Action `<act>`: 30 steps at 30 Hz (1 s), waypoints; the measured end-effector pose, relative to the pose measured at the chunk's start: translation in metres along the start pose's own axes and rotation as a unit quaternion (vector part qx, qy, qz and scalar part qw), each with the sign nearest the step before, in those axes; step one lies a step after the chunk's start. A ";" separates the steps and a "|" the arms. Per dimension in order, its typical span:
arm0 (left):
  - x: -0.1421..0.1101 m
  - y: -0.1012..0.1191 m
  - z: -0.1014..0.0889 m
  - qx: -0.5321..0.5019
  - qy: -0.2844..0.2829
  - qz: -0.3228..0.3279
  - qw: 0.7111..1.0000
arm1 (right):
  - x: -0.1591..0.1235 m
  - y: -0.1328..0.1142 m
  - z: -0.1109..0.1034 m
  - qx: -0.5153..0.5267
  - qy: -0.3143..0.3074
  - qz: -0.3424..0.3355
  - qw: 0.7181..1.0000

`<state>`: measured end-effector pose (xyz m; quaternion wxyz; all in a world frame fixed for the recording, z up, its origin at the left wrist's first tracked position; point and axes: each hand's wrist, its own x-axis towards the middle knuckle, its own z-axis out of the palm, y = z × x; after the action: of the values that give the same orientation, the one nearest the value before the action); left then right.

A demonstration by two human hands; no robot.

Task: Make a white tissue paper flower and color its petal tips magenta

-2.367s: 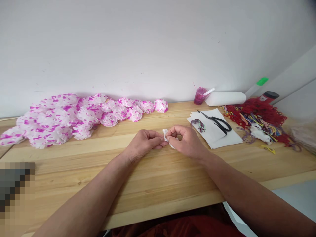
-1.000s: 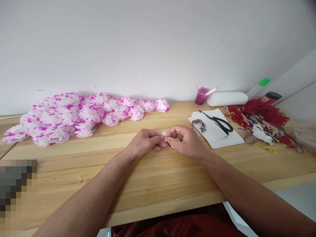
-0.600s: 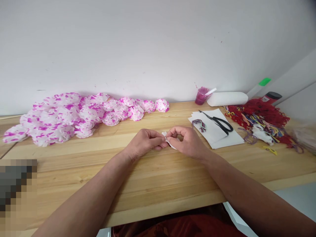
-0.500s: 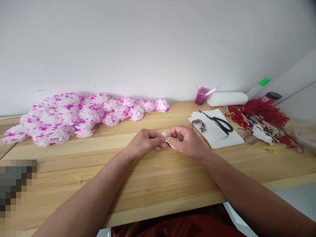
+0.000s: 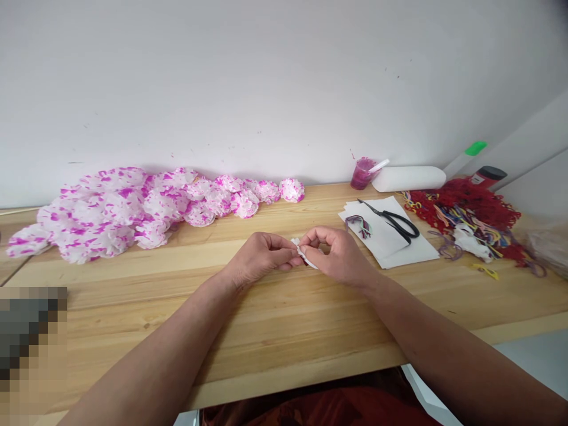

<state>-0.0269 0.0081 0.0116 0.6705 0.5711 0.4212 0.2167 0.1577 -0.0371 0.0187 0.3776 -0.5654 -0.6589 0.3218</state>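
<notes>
A small gathered piece of white tissue paper (image 5: 303, 252) is pinched between my two hands over the middle of the wooden table. My left hand (image 5: 262, 254) grips its left side with thumb and fingers closed. On the other side my right hand (image 5: 335, 251) holds it in a pinch as well. Fingers cover most of the piece, and a dark bit shows just beneath it. Right of my right hand lie white paper sheets (image 5: 410, 255), bearing black-handled scissors (image 5: 393, 222) and a short bundle of coloured yarn (image 5: 358, 225).
White and magenta paper flowers (image 5: 110, 207) are heaped along the wall at left. A cup of magenta liquid (image 5: 362, 174), a white roll (image 5: 408, 177), a dark jar (image 5: 488, 176) and tangled red yarn (image 5: 470, 201) stand at back right. A blurred-out patch (image 5: 26, 349) covers the left front.
Hardly anything differs. Both hands keep the same place and the same pinch on the white tissue paper, with only a slight shift at the fingertips.
</notes>
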 end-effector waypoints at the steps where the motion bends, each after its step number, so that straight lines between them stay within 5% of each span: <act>1: 0.000 0.000 0.000 -0.005 0.002 -0.001 1.000 | 0.000 0.000 0.000 -0.003 0.005 -0.006 1.000; 10: 0.003 -0.003 0.002 -0.050 0.048 0.035 0.997 | -0.002 -0.001 0.000 -0.141 0.115 -0.159 0.970; 30: -0.003 -0.002 0.012 0.157 0.142 0.135 0.968 | -0.003 -0.001 0.004 -0.175 0.117 -0.163 0.964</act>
<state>-0.0188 -0.0016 0.0106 0.4699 0.6844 0.4598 0.3152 0.1541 -0.0401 0.0170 0.3946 -0.5415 -0.7393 0.0673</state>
